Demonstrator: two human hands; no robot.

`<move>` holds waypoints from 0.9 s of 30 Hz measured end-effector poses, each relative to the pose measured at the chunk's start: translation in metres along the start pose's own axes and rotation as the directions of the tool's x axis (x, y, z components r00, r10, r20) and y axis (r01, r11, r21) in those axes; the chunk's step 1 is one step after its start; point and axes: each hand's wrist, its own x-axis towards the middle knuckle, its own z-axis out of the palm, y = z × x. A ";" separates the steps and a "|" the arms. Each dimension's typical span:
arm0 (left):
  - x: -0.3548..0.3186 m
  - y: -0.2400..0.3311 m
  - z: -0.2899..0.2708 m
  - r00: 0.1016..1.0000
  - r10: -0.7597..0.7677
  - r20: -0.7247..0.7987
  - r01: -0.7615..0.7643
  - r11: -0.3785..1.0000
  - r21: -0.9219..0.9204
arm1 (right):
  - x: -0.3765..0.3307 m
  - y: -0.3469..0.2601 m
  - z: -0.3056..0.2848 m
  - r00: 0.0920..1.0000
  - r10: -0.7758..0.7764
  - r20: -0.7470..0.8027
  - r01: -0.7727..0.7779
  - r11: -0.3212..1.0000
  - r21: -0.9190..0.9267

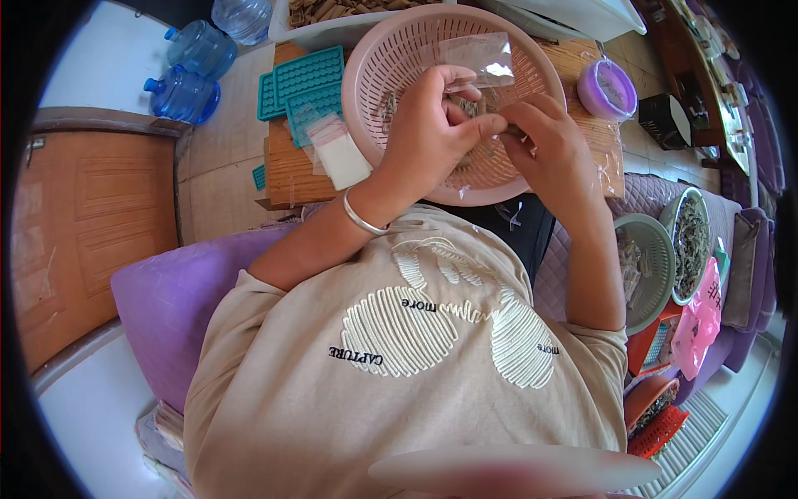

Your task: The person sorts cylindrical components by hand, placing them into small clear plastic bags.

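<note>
Both hands are raised over a pink slotted plastic basket, with small dried brown-grey pieces lying in it. My left hand wears a silver bangle at the wrist and has its fingers closed on a clear plastic bag, which sticks out beyond the fingertips. Close against its thumb, my right hand pinches with thumb and forefinger. Whatever sits in that pinch is mostly hidden and too small to name.
Teal moulded trays and a stack of small clear bags lie left of the basket on the wooden table. A purple tub stands at the right. Green baskets rest on the sofa. Blue water bottles stand far left.
</note>
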 end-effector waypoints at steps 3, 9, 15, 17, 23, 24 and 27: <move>0.000 -0.003 0.003 1.000 -0.008 -0.001 0.008 0.994 -0.111 | -0.009 -0.007 0.004 0.993 -0.018 -0.115 0.031 0.994 0.107; -0.006 0.005 0.000 0.994 -0.107 0.037 0.113 0.952 -0.285 | -0.016 -0.005 0.007 0.958 -0.060 -0.279 0.109 0.981 0.164; -0.015 0.014 -0.002 0.987 -0.147 0.069 0.160 0.820 -0.550 | -0.019 -0.001 0.010 0.938 -0.099 -0.333 0.134 0.988 0.083; -0.013 0.014 -0.002 0.987 -0.145 0.072 0.157 0.759 -0.631 | -0.023 0.002 0.018 0.931 -0.117 -0.346 0.143 0.988 0.052; -0.013 0.006 0.007 0.997 -0.057 -0.056 0.010 0.780 -0.626 | -0.047 -0.032 0.027 0.984 0.017 -0.176 0.021 0.977 0.214; -0.014 0.003 0.008 0.996 0.043 -0.073 -0.071 0.898 -0.434 | -0.046 -0.033 0.022 0.984 0.019 -0.176 0.020 0.976 0.217; -0.021 0.004 0.007 0.992 0.126 -0.004 -0.124 0.973 -0.195 | -0.042 -0.032 0.004 0.938 -0.038 -0.343 0.054 0.998 0.037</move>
